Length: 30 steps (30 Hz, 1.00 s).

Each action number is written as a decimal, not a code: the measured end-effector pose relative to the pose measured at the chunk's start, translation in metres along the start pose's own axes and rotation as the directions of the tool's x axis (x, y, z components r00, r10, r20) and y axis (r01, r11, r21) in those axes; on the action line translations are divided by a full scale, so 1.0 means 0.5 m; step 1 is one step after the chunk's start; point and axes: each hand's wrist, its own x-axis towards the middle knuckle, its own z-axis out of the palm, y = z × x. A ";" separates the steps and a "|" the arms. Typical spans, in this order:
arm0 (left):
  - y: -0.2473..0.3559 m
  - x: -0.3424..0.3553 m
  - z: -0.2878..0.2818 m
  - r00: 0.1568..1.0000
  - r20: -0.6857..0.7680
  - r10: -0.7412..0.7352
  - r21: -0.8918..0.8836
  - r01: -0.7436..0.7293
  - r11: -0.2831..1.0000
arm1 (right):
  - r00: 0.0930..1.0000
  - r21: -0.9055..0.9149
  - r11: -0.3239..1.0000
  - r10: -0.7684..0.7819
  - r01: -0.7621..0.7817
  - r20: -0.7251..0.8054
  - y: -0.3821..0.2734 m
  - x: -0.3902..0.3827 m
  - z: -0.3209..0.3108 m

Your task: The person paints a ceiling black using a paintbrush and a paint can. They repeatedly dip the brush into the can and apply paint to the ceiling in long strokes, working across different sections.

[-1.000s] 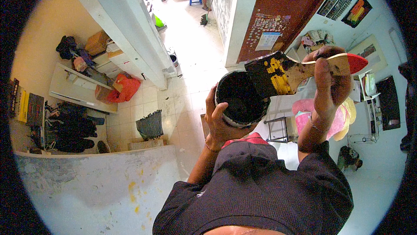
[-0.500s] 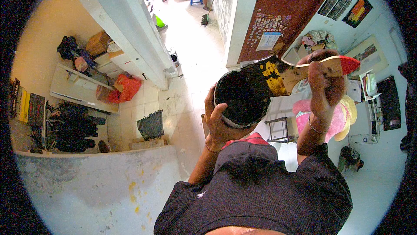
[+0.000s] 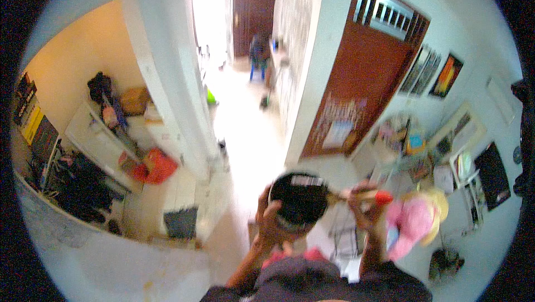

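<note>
My left hand [image 3: 268, 224] is wrapped round the near left side of a round, pale-rimmed pot [image 3: 298, 199] whose inside looks black. A whitish patch of glare shows near its far rim. Closed round a wooden handle, my right hand [image 3: 363, 210] holds a paintbrush [image 3: 383, 196] with a red handle end. The brush points left toward the pot's right rim. Its head is blurred and mostly hidden, so I cannot tell whether it is inside the pot.
A low wall [image 3: 128, 263] runs along the near left. A brown door [image 3: 356, 79] and a pink plush toy [image 3: 409, 218] are to the right. A red bag [image 3: 159, 165] lies left; a dark mat [image 3: 181, 222] is on the floor. Far off, a person [image 3: 259, 51] sits on a blue stool.
The view has tilted up, showing more of the far room. My right hand has lowered and drawn closer to the pot, and the broad brush face shows no longer.
</note>
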 end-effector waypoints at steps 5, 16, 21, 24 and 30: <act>0.019 0.038 0.025 1.000 -0.004 0.026 0.065 -0.026 0.998 | 0.990 -0.186 0.973 -0.138 0.139 0.019 -0.002 0.038 -0.002; -0.014 0.044 0.041 0.999 0.019 0.030 0.037 -0.031 0.999 | 0.960 -0.203 0.946 -0.271 0.251 -0.076 -0.056 0.068 0.018; -0.025 0.019 0.041 0.986 0.017 -0.166 -0.068 0.167 0.984 | 0.965 -0.244 0.935 -0.260 0.259 0.028 -0.043 0.073 0.014; -0.008 0.017 0.026 0.999 -0.012 0.053 0.073 -0.052 0.996 | 0.968 -0.162 0.958 -0.246 0.235 -0.051 -0.039 0.071 0.018; 0.041 0.046 0.038 0.793 -0.014 -0.610 -0.473 0.532 0.703 | 0.929 -0.401 0.839 -0.342 0.368 0.139 -0.043 0.073 0.004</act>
